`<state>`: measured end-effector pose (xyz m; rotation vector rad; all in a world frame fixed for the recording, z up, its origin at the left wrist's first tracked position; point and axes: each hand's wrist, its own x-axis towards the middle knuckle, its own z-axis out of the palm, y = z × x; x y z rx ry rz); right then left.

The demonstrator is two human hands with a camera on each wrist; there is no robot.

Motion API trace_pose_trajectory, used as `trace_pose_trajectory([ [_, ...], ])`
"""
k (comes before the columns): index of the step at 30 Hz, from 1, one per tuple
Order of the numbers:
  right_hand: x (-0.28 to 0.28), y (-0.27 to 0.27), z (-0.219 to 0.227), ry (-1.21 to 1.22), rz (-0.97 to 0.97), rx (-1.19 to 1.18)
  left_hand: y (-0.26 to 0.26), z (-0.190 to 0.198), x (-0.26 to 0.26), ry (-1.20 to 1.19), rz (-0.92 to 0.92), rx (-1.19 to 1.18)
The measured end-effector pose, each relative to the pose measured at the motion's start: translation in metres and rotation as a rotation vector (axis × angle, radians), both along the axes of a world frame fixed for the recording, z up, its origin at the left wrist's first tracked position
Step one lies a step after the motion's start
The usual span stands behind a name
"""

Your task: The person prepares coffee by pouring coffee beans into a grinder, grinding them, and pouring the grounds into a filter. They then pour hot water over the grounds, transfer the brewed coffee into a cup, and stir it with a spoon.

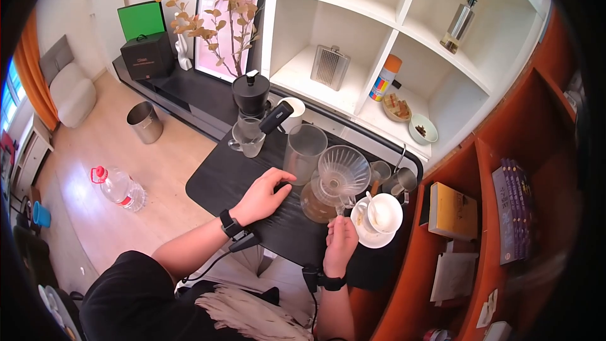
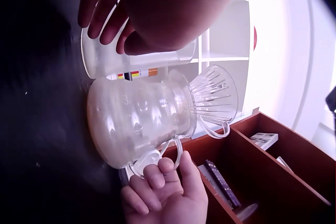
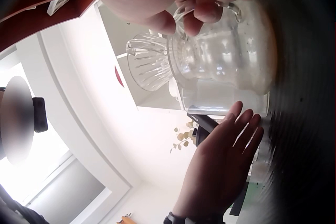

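Note:
A ribbed clear dripper (image 1: 344,172) sits on top of a glass coffee server (image 1: 317,205), which stands upright on the black table. The right hand (image 1: 341,243) pinches the server's handle (image 2: 178,153) with thumb and curled fingers. Beside the server, on its left, is a clear glass cylinder (image 1: 305,151). The left hand (image 1: 264,196) lies near the base of that cylinder, its fingers extended and holding nothing; whether the fingertips touch the glass, I cannot tell. In the right wrist view the left hand (image 3: 220,155) shows with straight fingers.
On the table (image 1: 214,183) stand a black grinder (image 1: 251,95), a glass mug (image 1: 250,137) and a white mug (image 1: 294,113) behind. Right of the server are a white cup on a saucer (image 1: 372,239) and a metal cup (image 1: 401,180). White shelves border the back, brown shelves the right.

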<state>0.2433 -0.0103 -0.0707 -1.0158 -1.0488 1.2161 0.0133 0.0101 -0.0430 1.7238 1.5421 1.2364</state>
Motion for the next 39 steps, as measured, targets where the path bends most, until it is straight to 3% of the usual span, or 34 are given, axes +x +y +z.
trace_pose_trajectory([
  [9,0.000,0.000,0.003,0.015,0.003,-0.026,0.056,-0.003,-0.013,0.155,-0.175,0.041],
  [22,0.002,0.001,-0.001,0.003,0.015,-0.025,0.115,-0.007,0.013,0.151,-0.355,0.069],
  [30,-0.001,0.001,0.001,0.046,0.007,-0.024,0.139,-0.009,0.005,0.150,-0.239,0.056],
  [39,0.001,0.001,-0.002,0.037,0.031,-0.020,0.146,-0.006,-0.001,0.186,-0.231,0.018],
])
